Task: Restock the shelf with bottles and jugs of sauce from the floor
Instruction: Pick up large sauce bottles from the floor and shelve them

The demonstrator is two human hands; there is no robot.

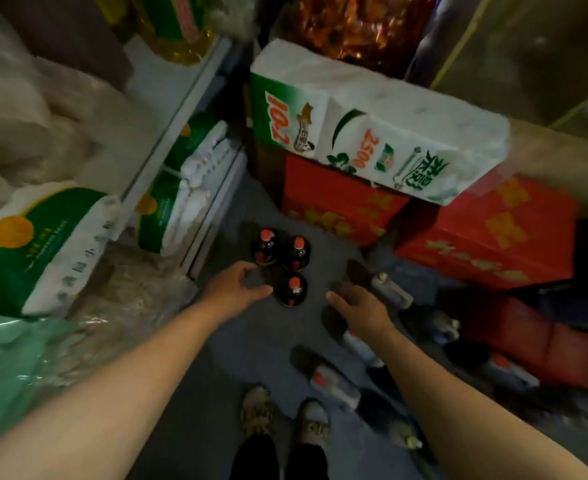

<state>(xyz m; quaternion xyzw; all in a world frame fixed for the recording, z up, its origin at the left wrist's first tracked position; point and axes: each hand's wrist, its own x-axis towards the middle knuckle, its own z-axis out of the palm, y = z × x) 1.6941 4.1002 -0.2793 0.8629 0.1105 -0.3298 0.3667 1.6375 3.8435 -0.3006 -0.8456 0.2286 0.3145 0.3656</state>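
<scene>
Bottles (pixel 292 289) stand upright on the floor (pixel 251 348), three together at 12 o'clock from the feet, easy to take by the neck. Left hand (pixel 232 289) and right hand (pixel 362 306) reach down beside the nearest one, fingers apart, holding nothing.
</scene>
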